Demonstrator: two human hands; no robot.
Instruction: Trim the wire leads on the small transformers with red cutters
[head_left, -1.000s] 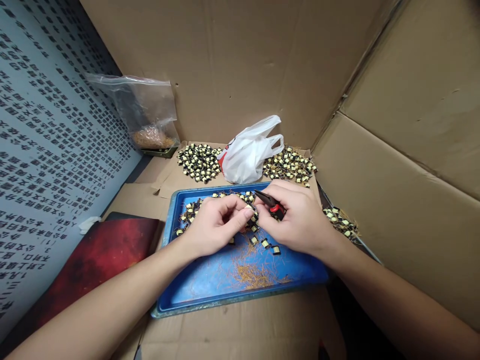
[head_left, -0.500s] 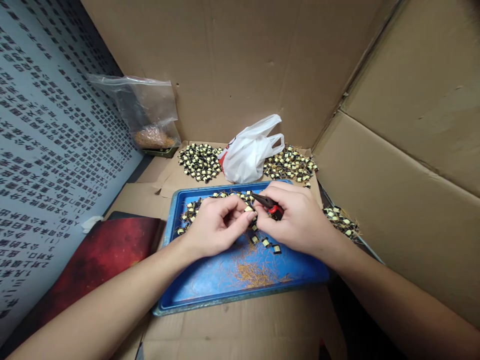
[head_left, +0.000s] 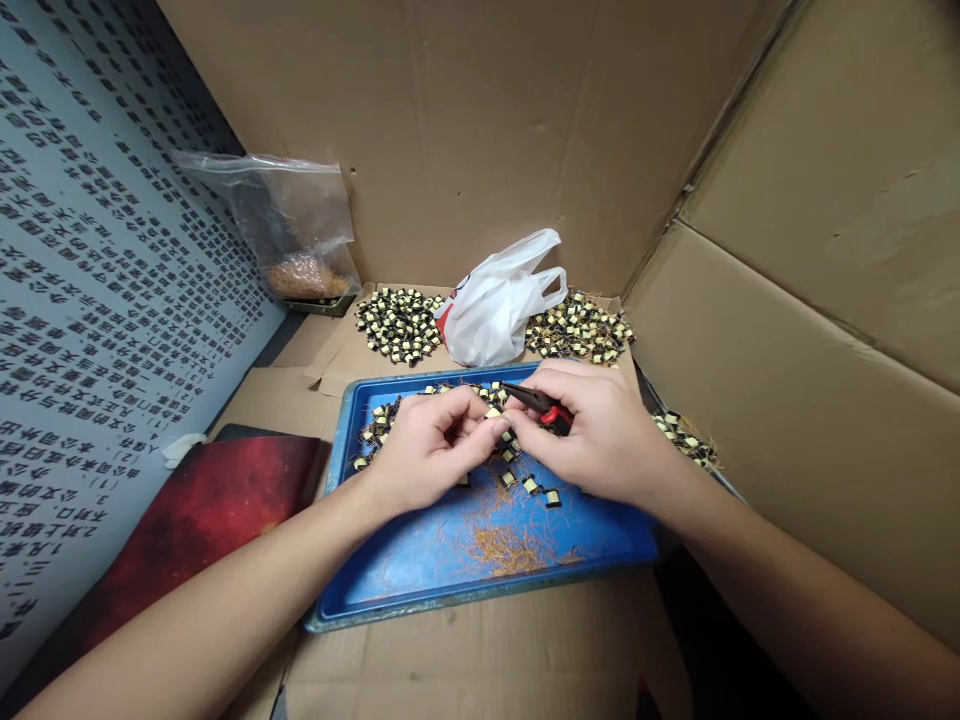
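Closest to you, a cardboard sheet (head_left: 465, 660) runs along the near side of the blue tray (head_left: 397, 565). To your left, beside the tray, lies a flat dark-red object (head_left: 202, 510). Inside the tray, toward you, is a scattered heap of thin orange-brown wire clippings (head_left: 506, 550). Just past them sit a few loose black-and-yellow components (head_left: 531, 485).

Your hands meet above the tray. Your left hand (head_left: 439, 450) has thumb and forefinger pinched on one small component (head_left: 493, 412), its yellow face partly visible between the two hands. Your right hand (head_left: 604, 435) is wrapped around red-and-black pliers (head_left: 529, 398), with its thumb and finger tips brought right up to that same component. The pliers' dark nose points to the left, over the far side of the pinched piece; you cannot tell from here whether its tips are parted.

Behind your hands, a pile of components (head_left: 379, 430) fills the tray's far part, and another heap (head_left: 686, 438) lies outside it on the right. Beyond the tray, a white plastic bag (head_left: 491, 310) stands between a left pile (head_left: 399, 325) and a right pile (head_left: 581, 330). Farther left is a clear zip bag (head_left: 304, 225) holding orange-brown bits, and a cardboard wall (head_left: 465, 120) rises at the back.
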